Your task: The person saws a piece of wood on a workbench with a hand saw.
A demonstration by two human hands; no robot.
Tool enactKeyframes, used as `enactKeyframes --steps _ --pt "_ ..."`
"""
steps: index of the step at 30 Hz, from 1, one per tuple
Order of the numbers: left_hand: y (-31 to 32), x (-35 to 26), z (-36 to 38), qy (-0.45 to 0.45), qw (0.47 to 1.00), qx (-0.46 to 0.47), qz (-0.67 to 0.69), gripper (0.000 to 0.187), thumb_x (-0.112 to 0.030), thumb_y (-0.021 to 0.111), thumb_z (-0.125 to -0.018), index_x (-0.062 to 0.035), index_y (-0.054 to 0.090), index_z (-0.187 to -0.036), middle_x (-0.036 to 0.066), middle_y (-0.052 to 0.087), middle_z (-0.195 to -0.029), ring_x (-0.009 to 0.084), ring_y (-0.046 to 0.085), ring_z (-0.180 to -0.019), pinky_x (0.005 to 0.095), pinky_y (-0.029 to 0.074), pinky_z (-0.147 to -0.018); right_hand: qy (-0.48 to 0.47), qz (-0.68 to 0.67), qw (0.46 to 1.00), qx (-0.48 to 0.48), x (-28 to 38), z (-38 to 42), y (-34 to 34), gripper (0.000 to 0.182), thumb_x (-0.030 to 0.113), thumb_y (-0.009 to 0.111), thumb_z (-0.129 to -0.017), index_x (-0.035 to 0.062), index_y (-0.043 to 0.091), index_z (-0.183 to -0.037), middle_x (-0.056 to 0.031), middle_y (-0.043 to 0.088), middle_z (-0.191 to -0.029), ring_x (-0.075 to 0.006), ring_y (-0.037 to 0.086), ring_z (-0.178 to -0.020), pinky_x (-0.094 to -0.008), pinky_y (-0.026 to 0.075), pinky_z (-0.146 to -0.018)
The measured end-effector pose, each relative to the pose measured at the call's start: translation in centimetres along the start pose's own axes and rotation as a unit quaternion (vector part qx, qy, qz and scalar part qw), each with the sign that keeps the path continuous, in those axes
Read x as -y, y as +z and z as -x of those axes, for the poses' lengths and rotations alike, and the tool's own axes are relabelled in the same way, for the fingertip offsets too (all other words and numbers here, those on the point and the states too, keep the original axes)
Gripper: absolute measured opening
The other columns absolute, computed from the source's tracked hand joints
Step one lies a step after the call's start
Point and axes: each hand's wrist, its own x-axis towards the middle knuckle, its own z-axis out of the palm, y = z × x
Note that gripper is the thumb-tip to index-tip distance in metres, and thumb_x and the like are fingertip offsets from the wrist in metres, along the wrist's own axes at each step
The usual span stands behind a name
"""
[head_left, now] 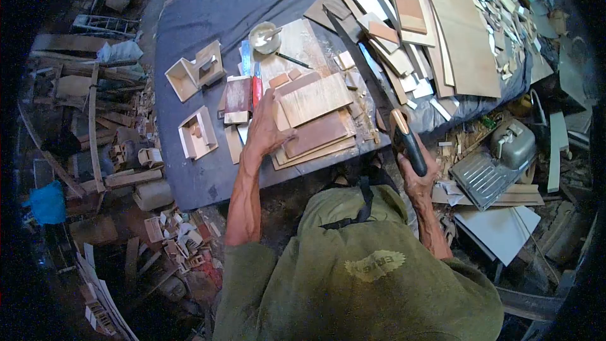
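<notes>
My right hand [418,167] is wrapped round the dark handle of a handsaw [363,66], held at the table's front edge. The saw's long blade points away and to the left, beside the wood pile. My left hand [266,131] grips the left end of a pale wooden board [315,101], thumb at its near edge and fingers at its far corner. Under that board lie a reddish-brown board [315,135] and more flat pieces. Close to my left fingers are a red tool [257,88] and a dark reddish block [238,96].
Small wooden boxes [197,132] stand at the left of the cloth-covered table [208,19]. A bowl [265,38] with white paste and a pencil [291,60] lie farther back. Wood offcuts [461,31] heap up at the right. A metal sink [492,161] sits on the right among scrap.
</notes>
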Motion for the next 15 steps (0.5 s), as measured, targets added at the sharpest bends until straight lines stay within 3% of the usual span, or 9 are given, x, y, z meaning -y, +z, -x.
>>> enactKeyframes --steps 5,10,13,15 --pt "0.5 0.0 0.8 -0.011 1.000 0.008 0.008 0.116 -0.021 0.093 -0.057 0.0022 0.027 -0.149 0.026 0.041 -0.148 0.0412 0.037 -0.140 0.0445 0.031 -0.118 -0.004 0.001 1.000 0.022 -2.6 0.3 0.1 0.056 0.005 0.071 -0.081 0.0036 0.060 -0.136 -0.0091 0.069 -0.109 -0.0139 0.063 -0.092 -0.0279 0.051 -0.084" --pt "1.8 0.8 0.6 0.017 1.000 -0.006 -0.003 0.113 -0.022 0.091 -0.061 0.0022 0.026 -0.150 0.027 0.038 -0.149 0.0412 0.035 -0.142 0.0439 0.030 -0.119 -0.020 -0.019 1.000 0.011 -1.8 0.5 0.7 0.056 0.004 0.071 -0.080 0.0035 0.060 -0.135 -0.0078 0.069 -0.105 -0.0128 0.062 -0.091 -0.0274 0.051 -0.083" --pt "2.3 0.9 0.3 0.014 1.000 -0.011 0.000 0.112 -0.021 0.090 -0.063 0.0031 0.024 -0.150 0.028 0.039 -0.149 0.0414 0.035 -0.141 0.0441 0.031 -0.118 0.041 -0.041 0.998 0.016 0.1 0.8 0.6 0.056 0.003 0.070 -0.079 0.0035 0.061 -0.135 -0.0082 0.070 -0.105 -0.0126 0.062 -0.091 -0.0277 0.051 -0.083" --pt "2.3 0.9 0.1 0.021 1.000 -0.022 0.005 0.112 -0.021 0.090 -0.064 0.0043 0.023 -0.150 0.028 0.040 -0.148 0.0414 0.037 -0.140 0.0443 0.032 -0.117 0.024 -0.038 0.999 0.008 -0.2 0.9 0.6 0.056 0.003 0.070 -0.079 0.0037 0.061 -0.134 -0.0084 0.070 -0.105 -0.0125 0.062 -0.091 -0.0279 0.051 -0.083"
